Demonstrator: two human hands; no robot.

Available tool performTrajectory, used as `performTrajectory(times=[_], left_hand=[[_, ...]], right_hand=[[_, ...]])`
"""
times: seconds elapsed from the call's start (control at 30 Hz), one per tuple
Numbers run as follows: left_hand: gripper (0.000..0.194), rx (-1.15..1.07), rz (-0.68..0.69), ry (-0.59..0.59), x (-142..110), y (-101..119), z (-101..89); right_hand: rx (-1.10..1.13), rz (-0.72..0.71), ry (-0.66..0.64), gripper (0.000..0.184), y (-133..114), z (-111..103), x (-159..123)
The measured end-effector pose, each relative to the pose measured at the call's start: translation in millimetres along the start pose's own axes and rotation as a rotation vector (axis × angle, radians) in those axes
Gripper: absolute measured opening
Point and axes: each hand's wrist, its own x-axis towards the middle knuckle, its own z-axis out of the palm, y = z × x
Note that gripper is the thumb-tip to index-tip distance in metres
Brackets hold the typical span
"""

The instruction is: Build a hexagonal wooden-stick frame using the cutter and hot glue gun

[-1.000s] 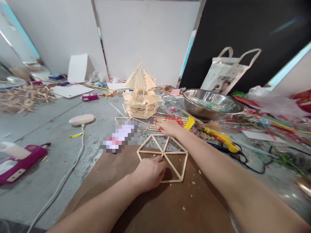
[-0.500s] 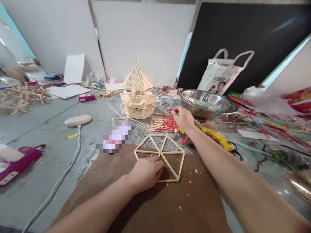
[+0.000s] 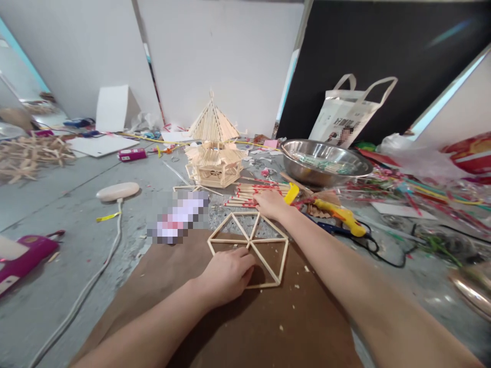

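Observation:
A hexagonal frame of thin wooden sticks (image 3: 267, 240), with spokes meeting in the middle, lies partly on a brown sheet (image 3: 307, 317). My left hand (image 3: 230, 273) rests over its lower left part, fingers curled down onto the sticks near the centre and covering some of them. Beyond the frame my right hand (image 3: 272, 204) reaches low to a row of red-marked wooden sticks (image 3: 243, 194). Its fingers are bent together at the row; whatever lies between the fingertips is hidden. A yellow handle-like piece (image 3: 292, 193) shows just behind this hand.
A stick-built pavilion model (image 3: 215, 148) stands farther back. Right of it are a steel bowl (image 3: 326, 174) holding green-marked sticks, and a yellow glue gun (image 3: 341, 214). A blurred-out flat item (image 3: 180, 217) lies left of the frame. A white cable (image 3: 115, 240) crosses the left floor.
My right hand has come down and to the left, from above the red-marked sticks onto them. My left hand stays on the frame. The view has shifted slightly.

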Motion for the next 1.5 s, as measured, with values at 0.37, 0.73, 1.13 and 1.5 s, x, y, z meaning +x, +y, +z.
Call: performTrajectory(times=[0.37,0.73,1.13,1.5], left_hand=[[0.024,-0.059,0.003,-0.006,0,2,0.9],[0.023,-0.058,-0.036,0.141,1,4,3.2],[0.037,-0.258,-0.143,0.506,12,15,-25.9],[0.033,-0.352,-0.163,0.179,47,16,-21.6]], right_hand=[[-0.068,-0.020,-0.188,0.030,0,-9,15],[0.143,-0.108,0.226,0.017,-13,-49,-11],[1.828,0.168,0.573,0.023,-41,-38,-108],[2.101,0.353,0.592,0.026,-10,-15,-117]])
